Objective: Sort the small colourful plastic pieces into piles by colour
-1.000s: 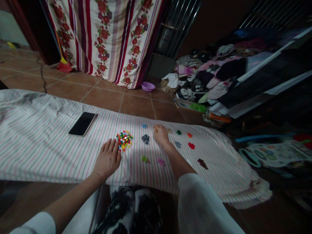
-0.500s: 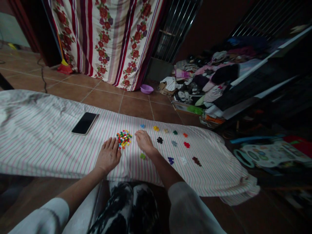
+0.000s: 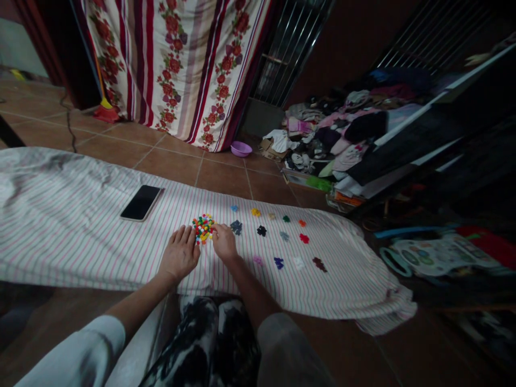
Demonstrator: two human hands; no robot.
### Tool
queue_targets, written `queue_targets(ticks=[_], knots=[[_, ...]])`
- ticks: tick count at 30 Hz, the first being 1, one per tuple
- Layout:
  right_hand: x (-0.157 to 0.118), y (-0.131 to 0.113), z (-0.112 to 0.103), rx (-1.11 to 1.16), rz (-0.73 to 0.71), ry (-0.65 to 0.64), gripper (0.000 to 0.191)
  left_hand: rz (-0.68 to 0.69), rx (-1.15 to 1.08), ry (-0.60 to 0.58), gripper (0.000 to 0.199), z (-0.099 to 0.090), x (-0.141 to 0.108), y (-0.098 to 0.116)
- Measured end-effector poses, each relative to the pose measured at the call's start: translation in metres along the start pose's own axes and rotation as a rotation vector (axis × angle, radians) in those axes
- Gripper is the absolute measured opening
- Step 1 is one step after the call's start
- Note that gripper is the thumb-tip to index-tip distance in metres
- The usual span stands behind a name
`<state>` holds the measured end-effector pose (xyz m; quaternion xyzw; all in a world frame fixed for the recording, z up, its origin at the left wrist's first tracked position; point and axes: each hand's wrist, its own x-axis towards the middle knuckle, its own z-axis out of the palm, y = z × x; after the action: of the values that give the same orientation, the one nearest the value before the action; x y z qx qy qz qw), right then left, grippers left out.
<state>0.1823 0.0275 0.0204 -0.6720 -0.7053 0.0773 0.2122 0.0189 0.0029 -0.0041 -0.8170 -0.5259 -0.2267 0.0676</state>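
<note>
A mixed pile of small coloured pieces [image 3: 203, 228] lies on the striped cloth [image 3: 100, 236]. Against its left edge my left hand [image 3: 180, 251] rests flat, fingers stretched out. My right hand [image 3: 224, 241] touches the pile's right edge with fingers pressed together; anything between the fingertips is too small to make out. Right of the pile are small single-colour heaps, among them dark grey [image 3: 236, 227], black [image 3: 262, 230], yellow [image 3: 256, 212], red [image 3: 303, 238], pink [image 3: 258, 260], purple [image 3: 278, 263] and brown [image 3: 320, 264].
A phone [image 3: 141, 202] lies on the cloth left of the pile. Beyond the cloth are a purple basin [image 3: 241, 149], a floral curtain [image 3: 177, 70] and a heap of clothes [image 3: 334, 129]. A colourful board [image 3: 427, 252] is at the right.
My right hand has moved left to the mixed pile, uncovering the dark grey and pink heaps and now hiding the light green one. My left hand stays in place.
</note>
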Motion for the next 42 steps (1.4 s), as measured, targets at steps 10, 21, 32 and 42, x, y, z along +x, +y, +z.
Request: queue_targets(ticks=[10,21,32,42], knots=[[-0.006,-0.019,0.016,-0.054,0.142,0.101,0.032,-0.014,-0.004,-0.01,0.049,-0.001,0.001,0.001],[-0.007,-0.018,0.018,-0.001,0.146,0.11,0.036,-0.007,0.011,-0.022,0.05,-0.003,0.001,0.001],[-0.001,-0.012,0.018,0.104,0.199,0.128,0.031,-0.015,0.001,-0.027,0.051,-0.002,0.001,0.0],[0.004,0.001,0.012,0.167,0.165,0.181,0.028,-0.009,-0.013,-0.003,0.051,-0.001,0.0,0.0]])
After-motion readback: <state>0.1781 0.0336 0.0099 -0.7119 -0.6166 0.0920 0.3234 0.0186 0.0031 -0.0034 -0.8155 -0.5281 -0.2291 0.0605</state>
